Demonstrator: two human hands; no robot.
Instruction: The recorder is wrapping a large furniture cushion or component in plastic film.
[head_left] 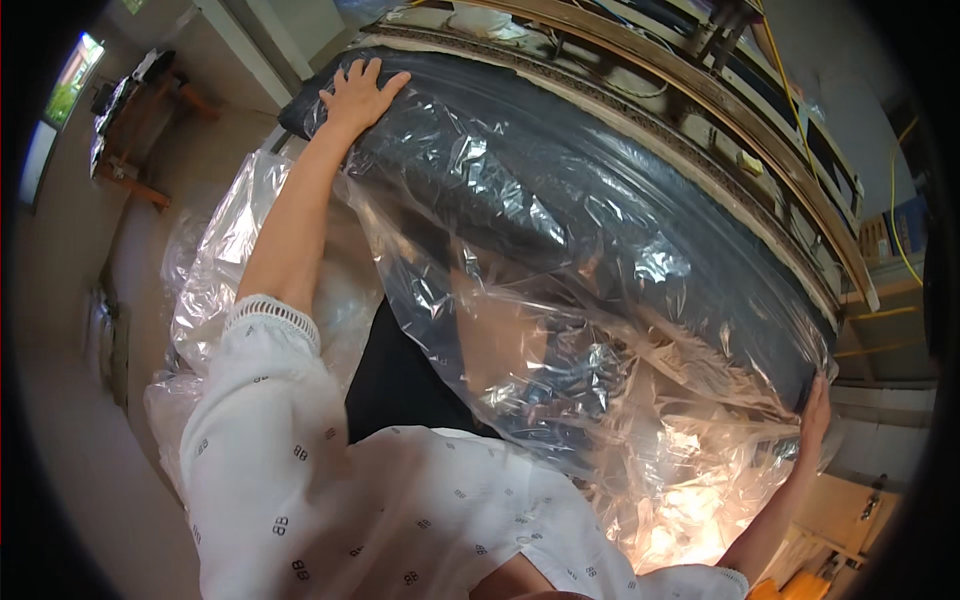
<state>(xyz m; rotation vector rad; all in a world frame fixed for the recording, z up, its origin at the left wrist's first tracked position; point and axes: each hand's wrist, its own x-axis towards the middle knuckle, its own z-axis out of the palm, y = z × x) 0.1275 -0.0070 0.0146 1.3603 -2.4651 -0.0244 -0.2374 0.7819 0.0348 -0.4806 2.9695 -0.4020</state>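
A wide dark roll [640,215], wrapped in glossy film, stretches across in front of me. Clear plastic sheeting [560,370] hangs from it toward my body in loose folds. At the roll's far left end my left hand [365,95] lies on top, fingers spread over the dark surface. My right hand [816,412] rests against the right end, at the edge of the sheeting. Its fingers look stretched out along the side, seen edge-on, and the palm side is hidden.
Behind the roll runs a machine frame with a long wooden bar [700,90] and a yellow cord [790,80]. More crumpled clear plastic [225,270] bunches at my left. Farther left stands an orange-brown wooden stand [135,130]. A cabinet [845,510] is at lower right.
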